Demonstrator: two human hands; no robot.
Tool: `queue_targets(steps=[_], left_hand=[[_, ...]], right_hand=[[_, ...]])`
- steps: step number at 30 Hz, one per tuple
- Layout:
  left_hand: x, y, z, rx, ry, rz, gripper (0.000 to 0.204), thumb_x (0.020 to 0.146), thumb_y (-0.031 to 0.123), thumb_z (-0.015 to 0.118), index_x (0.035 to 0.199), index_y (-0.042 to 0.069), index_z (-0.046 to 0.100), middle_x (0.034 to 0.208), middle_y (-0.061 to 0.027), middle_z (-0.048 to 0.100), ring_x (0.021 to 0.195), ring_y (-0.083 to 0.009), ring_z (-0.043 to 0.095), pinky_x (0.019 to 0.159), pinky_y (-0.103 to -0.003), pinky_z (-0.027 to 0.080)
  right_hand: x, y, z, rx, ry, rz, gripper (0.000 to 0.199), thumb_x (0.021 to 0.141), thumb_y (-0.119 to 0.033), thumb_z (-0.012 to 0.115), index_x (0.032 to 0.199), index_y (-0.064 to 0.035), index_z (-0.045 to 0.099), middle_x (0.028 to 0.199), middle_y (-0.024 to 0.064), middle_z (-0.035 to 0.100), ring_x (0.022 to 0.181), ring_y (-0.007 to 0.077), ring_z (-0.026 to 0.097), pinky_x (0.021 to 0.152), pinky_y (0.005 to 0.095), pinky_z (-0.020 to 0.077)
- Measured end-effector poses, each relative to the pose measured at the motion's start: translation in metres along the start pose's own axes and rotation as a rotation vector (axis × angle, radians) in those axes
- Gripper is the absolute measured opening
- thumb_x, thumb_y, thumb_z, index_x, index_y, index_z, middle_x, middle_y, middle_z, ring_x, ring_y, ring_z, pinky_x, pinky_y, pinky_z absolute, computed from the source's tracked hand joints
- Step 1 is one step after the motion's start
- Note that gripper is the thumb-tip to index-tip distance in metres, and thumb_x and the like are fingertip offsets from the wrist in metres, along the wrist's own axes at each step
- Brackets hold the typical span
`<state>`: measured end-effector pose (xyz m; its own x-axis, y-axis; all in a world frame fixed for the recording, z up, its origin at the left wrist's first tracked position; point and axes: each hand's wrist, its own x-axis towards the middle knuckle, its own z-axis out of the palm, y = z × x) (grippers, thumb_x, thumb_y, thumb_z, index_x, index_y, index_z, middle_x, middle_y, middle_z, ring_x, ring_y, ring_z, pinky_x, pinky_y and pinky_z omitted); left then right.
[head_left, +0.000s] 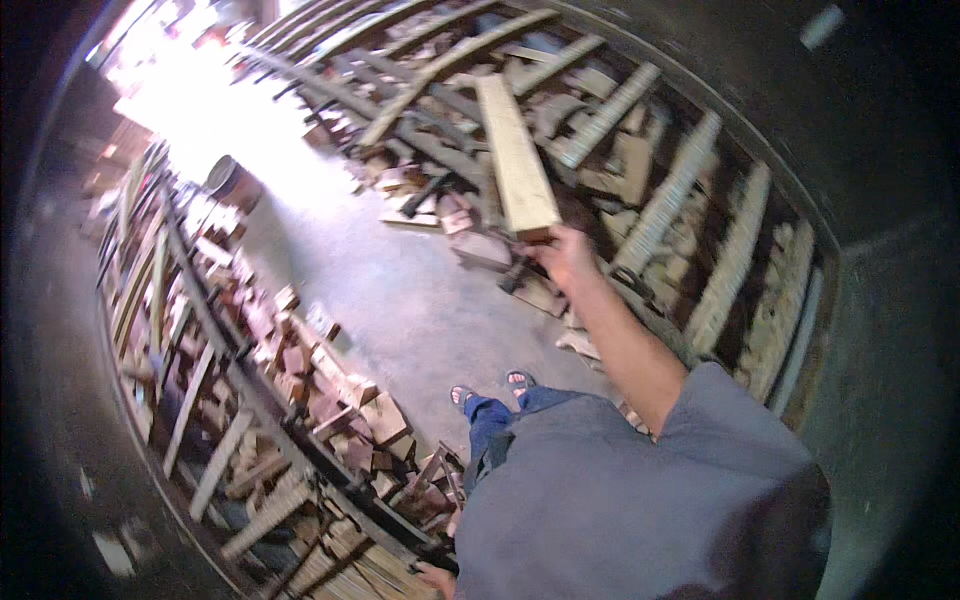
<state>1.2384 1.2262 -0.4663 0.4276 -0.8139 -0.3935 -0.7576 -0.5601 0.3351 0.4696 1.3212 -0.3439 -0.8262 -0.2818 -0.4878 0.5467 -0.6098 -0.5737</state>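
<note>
My right hand (566, 252) grips the near end of a long plank (518, 158), lifting it. My left hand (437, 577) sits low, grip unclear. Next I need a steady carry.

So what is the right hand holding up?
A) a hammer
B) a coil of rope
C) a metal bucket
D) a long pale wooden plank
D: the right hand grips the near end of a long pale plank, which reaches away over the wood stacks. The left hand only just shows at the bottom edge, near the left rack.
</note>
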Motion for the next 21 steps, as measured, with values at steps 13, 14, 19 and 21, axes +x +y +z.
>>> queue_targets(steps=[13,14,19,21], left_hand=[[0.01,0.041,0.002,0.083,-0.009,-0.012,0.07,0.099,0.045,0.042,0.147,-0.003,0.027,0.152,-0.0238,0.027,0.139,-0.038,0.028,0.114,-0.047,0.023],[0.009,0.043,0.004,0.079,0.001,-0.035,0.069,0.099,0.045,0.041,0.147,-0.003,0.027,0.152,-0.0235,0.027,0.139,-0.0377,0.027,0.114,-0.047,0.023],[0.0,0.033,0.0,0.068,0.035,-0.169,0.067,0.1,0.045,0.039,0.147,-0.002,0.028,0.152,-0.022,0.027,0.14,-0.0361,0.025,0.115,-0.047,0.021],[-0.003,0.026,0.004,0.059,0.039,-0.207,0.067,0.1,0.045,0.038,0.147,-0.002,0.028,0.153,-0.0214,0.027,0.141,-0.0354,0.024,0.115,-0.047,0.021]], right_hand=[[-0.138,0.153,-0.072,-0.658,-0.058,0.391,0.009,0.084,-0.007,0.059,0.091,-0.0021,0.059,0.067,0.0036,0.054,0.059,0.0128,0.052,0.051,0.0283,0.0396],[-0.157,0.16,-0.093,-0.623,0.093,0.373,0.008,0.084,-0.004,0.06,0.092,-0.0009,0.058,0.067,0.0041,0.054,0.055,0.0132,0.05,0.046,0.0277,0.0356],[-0.207,0.129,-0.178,-0.628,0.488,0.487,0.024,0.089,-0.011,0.055,0.11,-0.0008,0.052,0.092,0.0157,0.059,0.067,0.0267,0.061,0.055,0.0395,0.0512],[-0.207,0.108,-0.238,-0.501,0.688,0.429,0.029,0.089,-0.015,0.056,0.113,-0.0001,0.051,0.094,0.0167,0.059,0.074,0.0305,0.062,0.058,0.0423,0.0516]])
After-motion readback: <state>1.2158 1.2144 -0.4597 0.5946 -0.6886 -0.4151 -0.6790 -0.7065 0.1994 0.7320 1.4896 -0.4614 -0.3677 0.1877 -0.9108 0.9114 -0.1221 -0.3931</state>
